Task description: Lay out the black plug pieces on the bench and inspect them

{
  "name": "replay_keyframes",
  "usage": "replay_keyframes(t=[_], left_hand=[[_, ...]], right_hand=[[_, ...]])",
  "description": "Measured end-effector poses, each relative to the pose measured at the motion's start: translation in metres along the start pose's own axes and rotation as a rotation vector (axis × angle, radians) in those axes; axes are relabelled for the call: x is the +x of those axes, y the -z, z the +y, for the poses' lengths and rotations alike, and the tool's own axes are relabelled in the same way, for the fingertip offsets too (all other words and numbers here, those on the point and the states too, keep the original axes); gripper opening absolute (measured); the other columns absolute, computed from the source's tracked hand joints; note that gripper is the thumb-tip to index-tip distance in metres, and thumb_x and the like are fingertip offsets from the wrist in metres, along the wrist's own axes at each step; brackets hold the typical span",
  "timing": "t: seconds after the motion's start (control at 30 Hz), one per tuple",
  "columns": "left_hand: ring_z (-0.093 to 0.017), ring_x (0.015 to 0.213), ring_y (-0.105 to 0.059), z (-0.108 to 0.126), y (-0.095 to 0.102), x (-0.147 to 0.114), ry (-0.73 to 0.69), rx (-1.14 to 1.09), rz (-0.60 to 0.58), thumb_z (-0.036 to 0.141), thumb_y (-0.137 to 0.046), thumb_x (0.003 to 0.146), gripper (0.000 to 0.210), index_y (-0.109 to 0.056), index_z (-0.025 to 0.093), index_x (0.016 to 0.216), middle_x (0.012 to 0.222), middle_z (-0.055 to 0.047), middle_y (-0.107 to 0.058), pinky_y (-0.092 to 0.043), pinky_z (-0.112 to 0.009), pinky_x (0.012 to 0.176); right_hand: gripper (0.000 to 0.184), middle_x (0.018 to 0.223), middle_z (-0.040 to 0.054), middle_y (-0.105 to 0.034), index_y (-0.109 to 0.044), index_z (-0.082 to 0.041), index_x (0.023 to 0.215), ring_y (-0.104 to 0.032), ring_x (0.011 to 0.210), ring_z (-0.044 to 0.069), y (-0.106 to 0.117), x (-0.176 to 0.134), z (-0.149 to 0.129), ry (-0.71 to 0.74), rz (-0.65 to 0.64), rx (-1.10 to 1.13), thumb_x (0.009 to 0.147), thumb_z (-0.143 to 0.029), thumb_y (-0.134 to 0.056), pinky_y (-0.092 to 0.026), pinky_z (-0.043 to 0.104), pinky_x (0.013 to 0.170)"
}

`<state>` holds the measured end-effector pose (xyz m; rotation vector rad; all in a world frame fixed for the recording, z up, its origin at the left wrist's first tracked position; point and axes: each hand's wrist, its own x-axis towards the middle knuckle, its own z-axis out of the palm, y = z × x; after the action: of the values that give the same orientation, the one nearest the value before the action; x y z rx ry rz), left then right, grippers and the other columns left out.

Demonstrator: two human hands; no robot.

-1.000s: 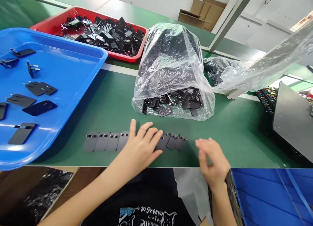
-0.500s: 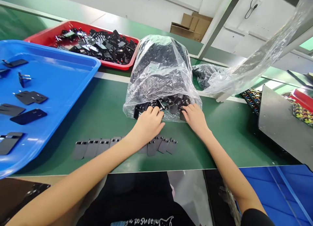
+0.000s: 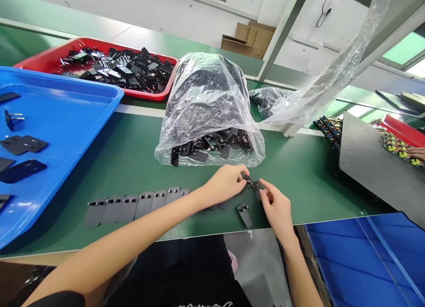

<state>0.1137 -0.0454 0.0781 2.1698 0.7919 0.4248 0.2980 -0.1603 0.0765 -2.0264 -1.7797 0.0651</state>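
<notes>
Just in front of the clear plastic bag [image 3: 212, 105], my left hand [image 3: 226, 181] is closed, pinching a small black plate with metal prongs, mostly hidden by the fingers. My right hand [image 3: 278, 205] grips another black pronged plate [image 3: 257, 191] between thumb and fingertips, close beside the left fingertips. Below them a loose black pronged plate [image 3: 245, 216] lies tilted near the table's front edge. A row of similar black plates [image 3: 111, 209] stretches along the table to the left, partly covered by my left forearm. Several more spill at the bag's mouth [image 3: 224, 151].
On the left a blue tray [image 3: 99, 97] holds scattered black plates. Behind it, a red tray [image 3: 172, 83] is heaped with them. A grey board [image 3: 368, 161] and circuit boards [image 3: 401, 150] stand at right, where another person's hand [image 3: 417, 153] shows. Plastic film [image 3: 345, 63] hangs nearby.
Both hands have left the bag's mouth and come down towards the table front, now with plates in their fingers. A loose plate now lies below them. The view has shifted slightly.
</notes>
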Motion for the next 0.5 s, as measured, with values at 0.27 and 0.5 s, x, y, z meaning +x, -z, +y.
replay_keyframes(t=[0.27,0.5], left_hand=[[-0.034,0.112,-0.042,0.011,-0.012,-0.004,-0.075,0.33,0.041,0.023,-0.048,0.089,0.021,-0.061,0.008,0.098,0.111,-0.016,-0.056,-0.034,-0.048,0.089],[-0.027,0.114,-0.04,0.004,-0.009,-0.016,-0.139,0.407,-0.039,0.03,-0.049,0.091,0.024,-0.06,0.016,0.107,0.115,-0.009,-0.053,-0.034,-0.041,0.092]], right_hand=[[0.019,0.1,0.0092,-0.058,-0.063,-0.016,0.108,-0.052,0.096,0.019,0.021,-0.033,-0.019,0.256,0.121,-0.017,0.092,-0.017,-0.054,-0.044,0.034,0.084],[0.028,0.117,0.0116,-0.058,-0.057,-0.012,0.118,-0.049,0.106,0.024,0.019,-0.069,-0.025,0.408,-0.009,-0.17,0.09,-0.01,-0.055,-0.041,0.041,0.09]])
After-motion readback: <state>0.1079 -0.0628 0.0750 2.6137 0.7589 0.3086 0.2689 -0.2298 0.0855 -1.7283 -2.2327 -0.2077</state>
